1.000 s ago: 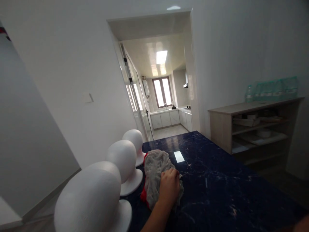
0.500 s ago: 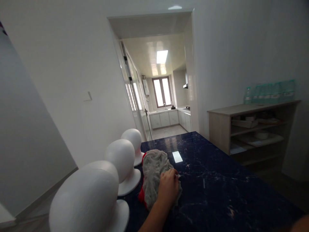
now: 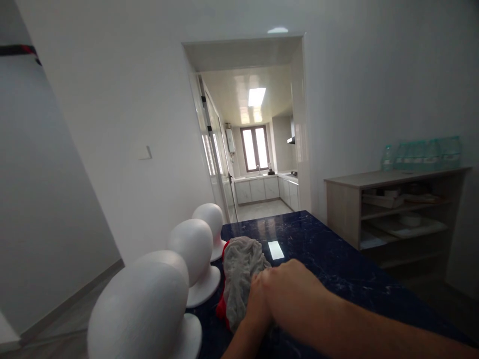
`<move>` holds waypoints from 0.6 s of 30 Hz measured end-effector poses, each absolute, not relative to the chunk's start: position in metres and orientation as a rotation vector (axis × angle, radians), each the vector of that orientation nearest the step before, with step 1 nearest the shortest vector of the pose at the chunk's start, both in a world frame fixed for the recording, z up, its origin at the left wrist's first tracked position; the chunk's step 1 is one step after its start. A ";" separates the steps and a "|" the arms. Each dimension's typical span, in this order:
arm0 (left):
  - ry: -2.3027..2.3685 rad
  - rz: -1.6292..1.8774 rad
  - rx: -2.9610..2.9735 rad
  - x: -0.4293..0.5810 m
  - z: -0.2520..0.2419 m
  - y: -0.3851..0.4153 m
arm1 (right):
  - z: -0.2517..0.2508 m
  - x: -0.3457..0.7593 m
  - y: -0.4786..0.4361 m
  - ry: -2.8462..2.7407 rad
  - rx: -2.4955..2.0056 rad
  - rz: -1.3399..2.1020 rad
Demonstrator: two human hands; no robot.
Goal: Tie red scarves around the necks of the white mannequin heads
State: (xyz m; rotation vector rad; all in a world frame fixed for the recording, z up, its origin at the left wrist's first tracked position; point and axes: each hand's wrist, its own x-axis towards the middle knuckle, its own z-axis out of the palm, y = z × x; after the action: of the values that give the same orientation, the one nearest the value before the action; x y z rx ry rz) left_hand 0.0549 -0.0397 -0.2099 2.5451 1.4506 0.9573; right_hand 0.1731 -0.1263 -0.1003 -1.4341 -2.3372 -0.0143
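A crumpled grey cloth [image 3: 241,271] with a red part showing along its left side lies on the dark blue marbled table [image 3: 359,309]. At the cloth's right edge my left hand [image 3: 259,294] is closed, its fingers curled onto the fabric. Reaching in from the right, my right hand [image 3: 292,286] meets my left hand and partly covers it. The right fingers are hidden, so what they touch is unclear. To the left of the cloth stand white foam heads in a row: a near one [image 3: 138,304], a middle one [image 3: 192,249] and a far one [image 3: 209,219].
On the right, beyond the table, a wooden shelf unit [image 3: 342,204] carries several bottles [image 3: 426,155] on top. A white box [image 3: 383,199] and other items sit on its shelves. Past the table's far edge, a doorway opens onto a kitchen with cabinets [image 3: 258,189].
My right hand has come in from the lower right corner to my left hand at the cloth. The camera view has tilted slightly up. The foam heads stay in their row.
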 end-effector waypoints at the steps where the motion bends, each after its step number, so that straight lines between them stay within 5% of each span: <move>1: 1.437 0.977 2.536 0.055 -0.210 -0.041 | -0.092 0.185 -0.114 -2.403 -1.477 -0.123; 9: 1.404 1.032 2.414 0.059 -0.210 -0.041 | -0.169 0.261 -0.030 -1.969 -1.987 -0.189; 18: 1.288 1.080 2.677 0.072 -0.213 -0.054 | -0.213 0.263 -0.013 -1.904 -1.968 -0.050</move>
State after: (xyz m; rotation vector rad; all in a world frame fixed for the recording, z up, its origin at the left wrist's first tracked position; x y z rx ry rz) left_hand 0.0725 -0.0538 -0.2132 2.6768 1.2876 1.0801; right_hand 0.2629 -0.0132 -0.2125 -1.9680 -1.9042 -0.0505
